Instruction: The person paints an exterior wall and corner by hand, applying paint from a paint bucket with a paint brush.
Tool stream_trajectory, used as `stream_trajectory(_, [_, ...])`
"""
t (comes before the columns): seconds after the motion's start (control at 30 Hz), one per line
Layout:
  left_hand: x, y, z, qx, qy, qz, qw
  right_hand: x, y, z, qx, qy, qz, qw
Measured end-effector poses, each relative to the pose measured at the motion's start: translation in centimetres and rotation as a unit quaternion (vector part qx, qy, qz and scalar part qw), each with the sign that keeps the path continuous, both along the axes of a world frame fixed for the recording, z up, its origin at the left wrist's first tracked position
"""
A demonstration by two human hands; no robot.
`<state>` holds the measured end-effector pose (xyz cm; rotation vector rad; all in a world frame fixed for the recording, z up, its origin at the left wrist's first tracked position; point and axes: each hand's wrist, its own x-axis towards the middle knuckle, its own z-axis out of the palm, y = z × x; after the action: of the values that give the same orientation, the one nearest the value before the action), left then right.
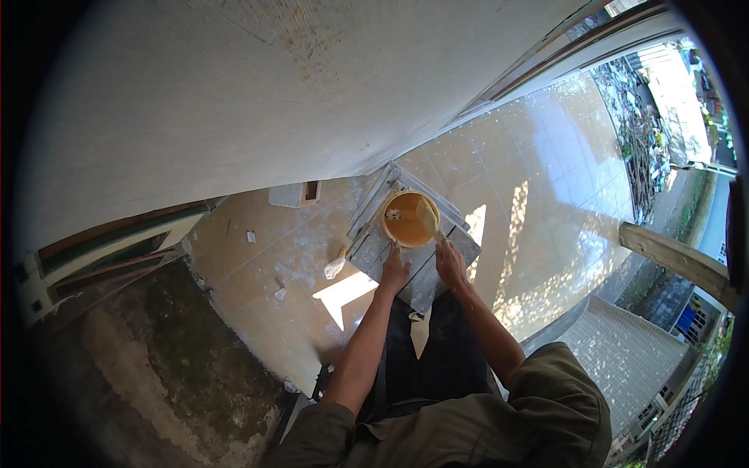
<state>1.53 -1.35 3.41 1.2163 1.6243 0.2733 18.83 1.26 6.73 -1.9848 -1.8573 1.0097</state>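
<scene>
A round bucket (404, 238) with an orange-tan inside stands on a small wooden platform (424, 281) in front of me. My right hand (450, 264) grips the handle of a broad tool coated in pale material, perhaps a brush or putty knife (427, 215); its head is over the bucket's opening. My left hand (396, 270) touches the near rim of the bucket, its thumb and fingers partly hidden from view. A small pale, dark-marked thing (393, 214) lies inside the bucket at the left.
A pale wall (234, 105) with rough patches rises beyond the platform. On the tiled floor (263, 234) lie a plastic bag (335, 266), a small box (310, 193) and scraps. A wooden post (673, 248) stands at the right; a rough, stained surface (193, 339) is at the lower left.
</scene>
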Motion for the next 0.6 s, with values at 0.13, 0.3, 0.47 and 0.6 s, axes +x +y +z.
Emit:
stream_trajectory(0.13, [0.4,0.2,0.4,0.020,0.029,-0.030,0.999,2.1,-3.1,-1.4,-0.025,0.049,0.008,0.998])
stream_trajectory(0.3, [0.4,-0.1,0.4,0.015,0.045,-0.022,0.999,1.8,-4.2,-0.6,-0.003,0.077,0.012,0.997])
stream_trajectory(0.47, [0.3,0.2,0.4,0.005,0.051,-0.032,0.998,2.2,-5.3,-1.5,0.001,0.091,0.028,0.995])
stream_trajectory(0.6, [0.1,0.0,0.2,0.033,0.058,-0.046,0.997,2.5,-5.5,-1.6,-0.017,0.082,0.043,0.996])
